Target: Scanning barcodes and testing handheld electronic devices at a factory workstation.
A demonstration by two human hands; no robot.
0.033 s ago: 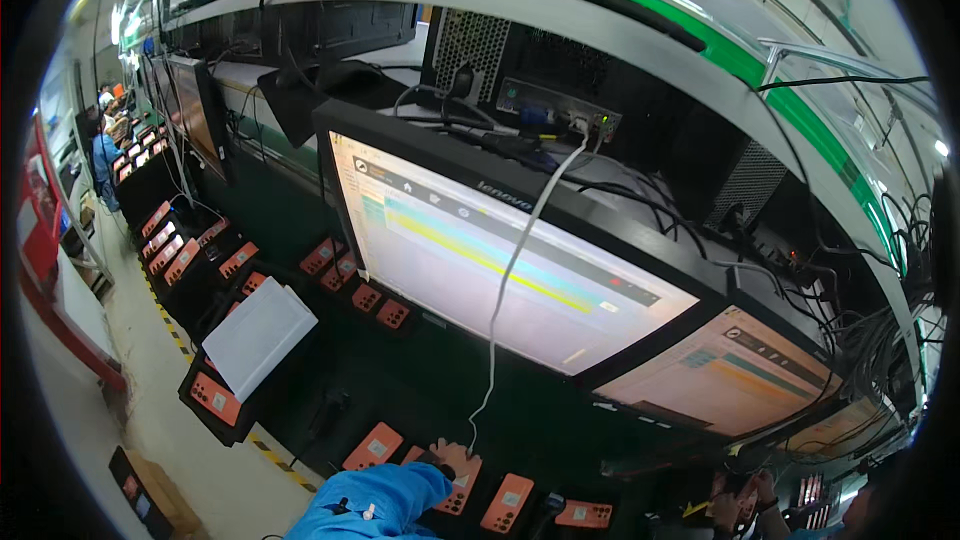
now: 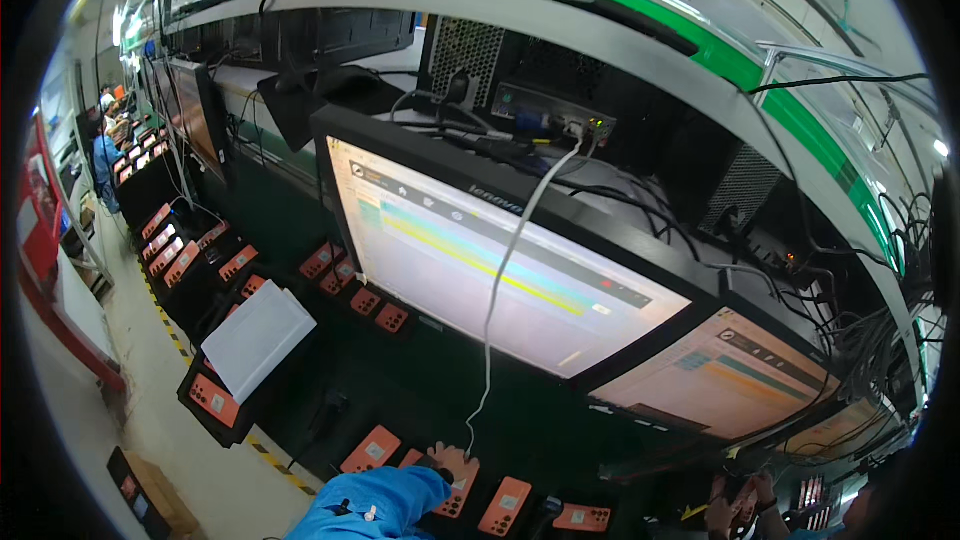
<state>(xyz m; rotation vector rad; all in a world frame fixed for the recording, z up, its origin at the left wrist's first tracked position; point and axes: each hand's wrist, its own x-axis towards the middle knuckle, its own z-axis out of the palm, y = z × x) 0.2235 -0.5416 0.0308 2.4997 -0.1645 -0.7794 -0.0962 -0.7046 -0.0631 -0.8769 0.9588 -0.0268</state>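
Note:
My left hand (image 2: 455, 462), in a blue sleeve, reaches in from the lower edge to the top end of an orange phone (image 2: 456, 500) lying on the dark green mat. Its fingers are bent around the lower end of a thin white cable (image 2: 487, 340); the plug is hidden. One more orange phone (image 2: 371, 449) lies left of the hand, and another (image 2: 505, 506) to its right. Beyond that, a dark handheld device (image 2: 547, 512), perhaps a scanner, stands beside a sideways orange phone (image 2: 582, 517). My right hand is out of view.
A large lit monitor (image 2: 500, 270) hangs over the bench, with a second monitor (image 2: 715, 370) at its right. White papers (image 2: 258, 340) rest on a dark tray with orange phones at the left. A co-worker's hands (image 2: 740, 505) hold an orange phone at the lower right.
The view has shifted very slightly. A small red mark on the large monitor has changed from round to triangular. My left hand stays at the same phone.

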